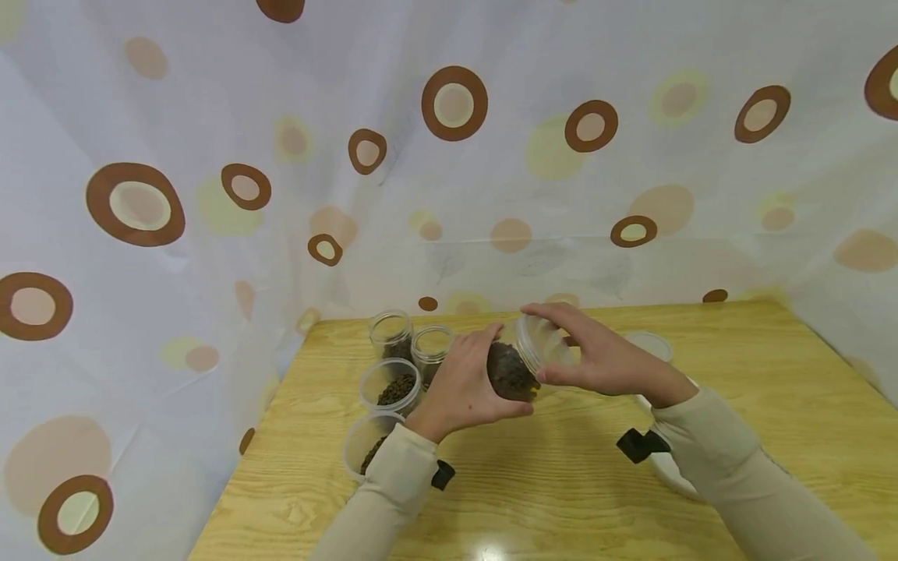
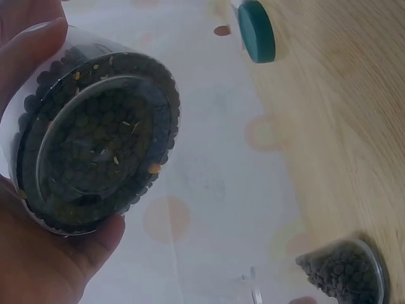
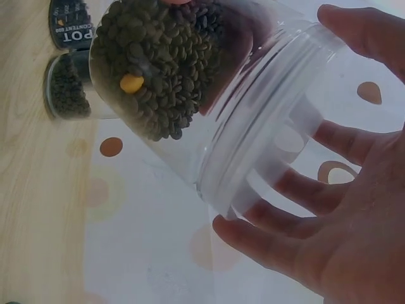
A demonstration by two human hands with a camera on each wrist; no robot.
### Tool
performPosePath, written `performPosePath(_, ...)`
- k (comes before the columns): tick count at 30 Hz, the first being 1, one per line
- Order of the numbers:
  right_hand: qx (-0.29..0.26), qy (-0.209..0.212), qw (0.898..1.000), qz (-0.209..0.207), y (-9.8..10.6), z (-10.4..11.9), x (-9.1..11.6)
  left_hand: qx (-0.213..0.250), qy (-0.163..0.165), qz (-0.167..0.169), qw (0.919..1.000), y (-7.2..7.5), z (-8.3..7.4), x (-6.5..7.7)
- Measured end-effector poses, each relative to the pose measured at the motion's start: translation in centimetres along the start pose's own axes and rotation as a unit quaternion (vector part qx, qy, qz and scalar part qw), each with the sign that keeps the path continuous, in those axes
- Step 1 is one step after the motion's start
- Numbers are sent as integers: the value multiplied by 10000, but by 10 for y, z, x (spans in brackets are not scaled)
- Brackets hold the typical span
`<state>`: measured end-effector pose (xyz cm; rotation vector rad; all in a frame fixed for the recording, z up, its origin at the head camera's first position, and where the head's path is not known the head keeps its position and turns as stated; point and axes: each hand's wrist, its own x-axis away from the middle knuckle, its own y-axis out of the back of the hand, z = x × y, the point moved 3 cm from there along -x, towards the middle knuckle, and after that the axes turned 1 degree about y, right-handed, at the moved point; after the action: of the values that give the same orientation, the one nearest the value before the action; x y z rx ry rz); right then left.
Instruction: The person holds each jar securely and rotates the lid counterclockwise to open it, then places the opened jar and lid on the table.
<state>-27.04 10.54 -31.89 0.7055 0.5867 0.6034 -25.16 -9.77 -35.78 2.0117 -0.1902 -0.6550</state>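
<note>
A clear jar [image 1: 510,372] of dark oval seeds, with one yellow piece among them, is held tilted above the table. My left hand [image 1: 463,382] grips its body, and the jar's base [image 2: 101,139] faces the left wrist camera. Against the jar's mouth sits a clear plastic tub [image 1: 549,343], rim to rim. My right hand [image 1: 603,354] holds this tub, thumb on one side and fingers spread round the other. In the right wrist view the seeds [image 3: 164,69] lie in the jar's base end, away from the joined rims [image 3: 259,120].
Left of my hands stand two clear jars, a back one [image 1: 391,331] and a nearer one [image 1: 433,343], both with dark contents. In front are two tubs [image 1: 366,389] [image 1: 354,440] of dark pieces. White round items [image 1: 677,475] lie under my right forearm. A patterned sheet [image 1: 519,171] hangs behind.
</note>
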Motion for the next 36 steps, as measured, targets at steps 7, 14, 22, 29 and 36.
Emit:
performPosePath(7,-49,-85,9999,70,-3,-4,0,-84,157,69,9998,-1,0,1)
performPosePath(14,-98,-120,9998,116,-3,-5,0,-194,244,30,9995,0,1,3)
performPosePath(22,-121,-505,9986,30,2,3,3,-272,276,-35,9992,2,1,5)
performPosePath(29,-14,-1358,9907,28,5,4,3,-388,339,-143,9986,3,2,6)
performPosePath(36,322,-2098,9764,390,5,0,3,-703,203,-327,9968,1,1,6)
